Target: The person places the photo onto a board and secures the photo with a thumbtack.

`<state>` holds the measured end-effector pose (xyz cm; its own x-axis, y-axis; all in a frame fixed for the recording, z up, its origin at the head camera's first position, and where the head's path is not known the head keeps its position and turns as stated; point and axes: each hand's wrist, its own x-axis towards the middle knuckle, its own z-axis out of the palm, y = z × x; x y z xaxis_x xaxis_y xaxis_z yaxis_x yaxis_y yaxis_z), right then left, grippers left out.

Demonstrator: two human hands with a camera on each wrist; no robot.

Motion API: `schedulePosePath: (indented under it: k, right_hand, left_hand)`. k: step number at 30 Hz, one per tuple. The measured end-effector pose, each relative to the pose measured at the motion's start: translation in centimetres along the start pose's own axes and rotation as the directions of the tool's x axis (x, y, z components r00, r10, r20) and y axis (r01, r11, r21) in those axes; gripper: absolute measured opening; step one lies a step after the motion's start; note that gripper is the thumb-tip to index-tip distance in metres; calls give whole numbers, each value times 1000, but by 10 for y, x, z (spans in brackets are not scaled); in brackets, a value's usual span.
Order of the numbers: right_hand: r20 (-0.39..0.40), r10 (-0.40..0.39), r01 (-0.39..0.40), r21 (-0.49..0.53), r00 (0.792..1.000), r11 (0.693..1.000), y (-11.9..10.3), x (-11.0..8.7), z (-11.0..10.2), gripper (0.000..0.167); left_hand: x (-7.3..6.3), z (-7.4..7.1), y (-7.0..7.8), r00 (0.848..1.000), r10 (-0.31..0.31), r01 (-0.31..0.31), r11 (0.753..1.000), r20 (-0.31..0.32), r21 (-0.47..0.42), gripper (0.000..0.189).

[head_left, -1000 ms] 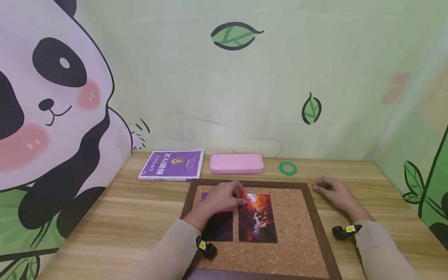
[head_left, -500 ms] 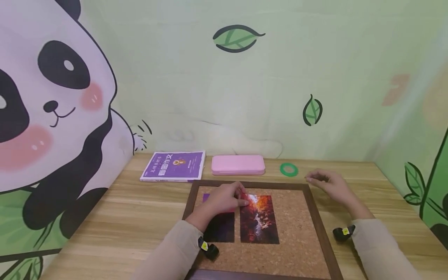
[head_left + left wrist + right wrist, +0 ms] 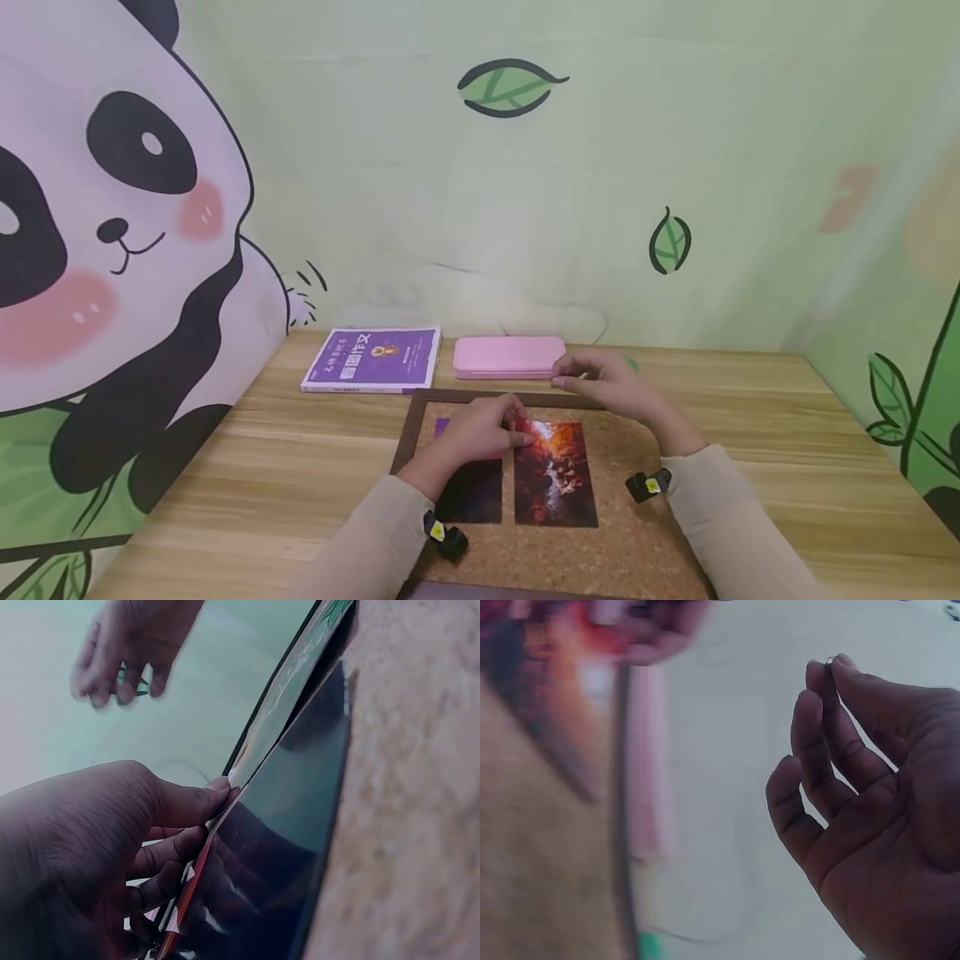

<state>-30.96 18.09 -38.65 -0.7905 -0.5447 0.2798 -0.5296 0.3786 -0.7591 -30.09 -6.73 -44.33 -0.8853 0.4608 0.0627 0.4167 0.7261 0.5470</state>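
Note:
A picture card of an orange autumn stream (image 3: 557,475) lies on a framed corkboard (image 3: 622,550). My left hand (image 3: 483,429) pinches its upper left corner between thumb and fingers. Left of it lies a dark purple card (image 3: 472,492), partly hidden under my left hand and wrist. Above the board's far edge my right hand (image 3: 611,383) hovers near the pink case. In the right wrist view its thumb and index finger pinch a tiny shiny piece (image 3: 829,663), too small to identify. Its other fingers are bent loosely.
Behind the board lie a purple book (image 3: 375,358) and a pink case (image 3: 510,357). A green tape roll (image 3: 632,363) is mostly hidden behind my right hand. The wooden table (image 3: 247,492) ends at a leaf-and-panda-printed backdrop (image 3: 525,217).
My right hand has moved left from beside the board to over its far edge, now covering most of the tape roll. My left hand keeps its place on the card.

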Motion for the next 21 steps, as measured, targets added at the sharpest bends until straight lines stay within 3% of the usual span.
schedulePosePath:
  k: [3,7,13,21]
  right_hand:
    - [82,54,-58,54,995,997,17,3,17,15]
    - [168,140,-149,40,976,988,43,-2,30,15]
    - [138,161,-163,0,977,987,56,-10,31,12]
    - [176,151,-150,-17,973,989,57,-9,34,12]
  left_hand:
    - [1,0,-1,1000,2,-2,1000,-7,1,33]
    - [1,0,0,1000,4,-4,1000,-9,7,33]
    - [2,-2,2,1000,-3,3,1000,10,-4,33]
    - [-1,-2,2,1000,-16,16,1000,22,-13,32]
